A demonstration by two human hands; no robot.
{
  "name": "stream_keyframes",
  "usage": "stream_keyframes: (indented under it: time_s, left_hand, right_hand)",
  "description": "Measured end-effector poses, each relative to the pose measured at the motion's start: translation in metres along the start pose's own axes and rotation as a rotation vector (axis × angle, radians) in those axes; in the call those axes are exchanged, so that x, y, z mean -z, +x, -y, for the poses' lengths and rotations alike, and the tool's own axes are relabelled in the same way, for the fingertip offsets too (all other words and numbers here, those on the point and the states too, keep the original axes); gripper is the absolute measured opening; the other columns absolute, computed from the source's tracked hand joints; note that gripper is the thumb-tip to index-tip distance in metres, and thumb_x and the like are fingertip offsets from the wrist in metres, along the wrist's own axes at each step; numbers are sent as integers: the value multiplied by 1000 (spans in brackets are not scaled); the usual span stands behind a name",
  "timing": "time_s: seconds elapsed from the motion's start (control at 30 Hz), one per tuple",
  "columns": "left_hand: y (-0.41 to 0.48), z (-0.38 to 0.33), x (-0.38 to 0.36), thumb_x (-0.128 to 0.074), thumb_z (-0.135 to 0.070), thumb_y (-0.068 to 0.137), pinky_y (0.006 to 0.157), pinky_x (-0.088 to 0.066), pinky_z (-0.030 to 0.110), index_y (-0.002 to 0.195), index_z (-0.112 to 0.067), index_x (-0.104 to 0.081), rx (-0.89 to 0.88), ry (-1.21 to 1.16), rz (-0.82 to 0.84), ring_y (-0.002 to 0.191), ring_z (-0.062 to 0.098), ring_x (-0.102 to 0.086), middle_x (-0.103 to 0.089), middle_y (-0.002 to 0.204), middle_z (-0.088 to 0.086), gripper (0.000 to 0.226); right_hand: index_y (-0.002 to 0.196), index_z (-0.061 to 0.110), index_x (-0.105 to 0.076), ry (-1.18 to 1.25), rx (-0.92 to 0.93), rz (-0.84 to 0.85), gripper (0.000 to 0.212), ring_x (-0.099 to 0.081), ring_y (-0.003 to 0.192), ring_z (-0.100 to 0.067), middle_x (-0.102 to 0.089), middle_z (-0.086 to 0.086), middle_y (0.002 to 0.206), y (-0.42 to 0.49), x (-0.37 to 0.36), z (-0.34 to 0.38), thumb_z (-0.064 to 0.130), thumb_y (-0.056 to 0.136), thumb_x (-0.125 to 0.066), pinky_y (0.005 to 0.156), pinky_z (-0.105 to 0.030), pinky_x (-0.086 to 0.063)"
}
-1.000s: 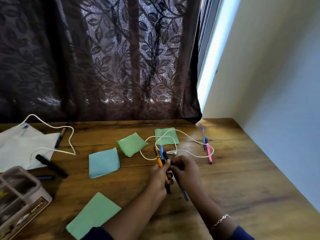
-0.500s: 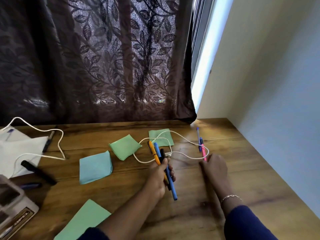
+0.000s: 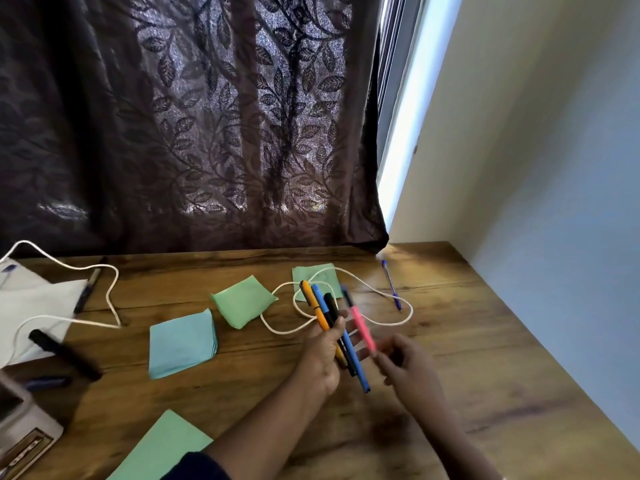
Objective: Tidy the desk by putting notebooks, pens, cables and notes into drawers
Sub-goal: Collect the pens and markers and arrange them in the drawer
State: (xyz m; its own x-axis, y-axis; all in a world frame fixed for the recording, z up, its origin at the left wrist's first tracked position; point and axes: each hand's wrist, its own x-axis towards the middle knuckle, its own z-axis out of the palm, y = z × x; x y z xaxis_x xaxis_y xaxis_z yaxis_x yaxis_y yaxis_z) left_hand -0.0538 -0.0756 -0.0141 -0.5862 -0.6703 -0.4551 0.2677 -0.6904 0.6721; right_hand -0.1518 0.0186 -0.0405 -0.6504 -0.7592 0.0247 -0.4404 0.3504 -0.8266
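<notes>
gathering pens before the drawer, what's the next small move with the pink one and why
Probably slide the pink pen into the left hand beside the three pens it grips. The right hand pinches it just next to that bundle, and a loose blue pen lies on the desk.

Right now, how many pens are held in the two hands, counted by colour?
Orange pen: 1
Blue pen: 1
Black pen: 1
Pink pen: 1
Total: 4
</notes>
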Motion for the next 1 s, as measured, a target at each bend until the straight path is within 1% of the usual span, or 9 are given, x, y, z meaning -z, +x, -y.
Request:
stream_keyframes:
  time_s: [0.2,0.27,0.37,0.43,0.53,0.7,0.8,0.93,1.0]
  left_hand:
    - [8,-5,5,-46,-11,95,51,-52,30,93,-8,-58,-38,21,-57,52,17,-63,-64,53,2,13]
    - [10,-10,9,-46,-10,95,47,-52,28,91,-8,-58,-43,-20,-76,44,13,-58,-59,51,1,12]
    - [13,-16,17,-47,-9,95,40,-48,22,90,-8,-58,-50,-38,-100,38,9,-53,-55,55,1,12]
    - [13,-19,25,-49,-8,93,39,-46,21,89,-7,-59,-60,-27,-120,38,8,-52,-55,53,1,10]
    - [14,-23,34,-50,-3,91,44,-47,23,88,-5,-59,-51,9,-131,40,9,-53,-57,54,1,10]
    - [17,-25,42,-51,1,90,48,-48,25,87,-5,-60,-54,24,-152,44,10,-56,-59,54,1,12]
    - [16,-23,46,-54,-1,90,47,-49,25,90,-4,-59,-34,13,-179,47,11,-54,-56,62,3,7]
    - [12,-23,48,-57,-3,88,55,-49,30,95,-2,-61,-26,-3,-174,57,15,-53,-55,66,5,8]
    - [11,-24,49,-58,-6,88,57,-50,30,96,-3,-62,-21,0,-171,63,19,-57,-58,69,7,10]
  right_hand:
    - [70,26,-57,-233,137,268,18,-60,61,-11,-61,5,65,18,4,24,19,84,-65,62,-29,-51]
    - [74,18,-62,-311,225,136,14,-63,68,-21,-64,-3,69,48,15,28,11,86,-60,63,-33,-49]
    - [102,13,-66,-661,268,-88,30,-60,93,-31,-66,-8,103,112,38,19,-2,78,-56,63,-27,-36]
    - [122,20,-58,-957,315,66,47,-52,114,-27,-53,-4,130,144,47,8,-1,81,-50,76,-29,-41]
    - [130,26,-52,-1178,474,279,44,-37,133,-23,-34,-2,149,168,46,-8,8,90,-46,97,-27,-36]
    - [93,13,-68,-1111,552,225,16,-62,96,-32,-63,-9,109,176,46,-26,15,77,-69,70,-36,-52]
    - [66,14,-61,-1180,620,154,29,-62,58,-27,-63,-5,71,172,57,-34,8,51,-86,42,-25,-41]
    - [82,18,-42,-1233,303,58,12,-58,85,-26,-59,-7,92,151,73,-35,13,87,-51,58,-30,-35]
    - [87,14,-48,-1040,93,-74,4,-55,86,-30,-57,-10,88,137,80,-35,14,91,-47,61,-31,-36]
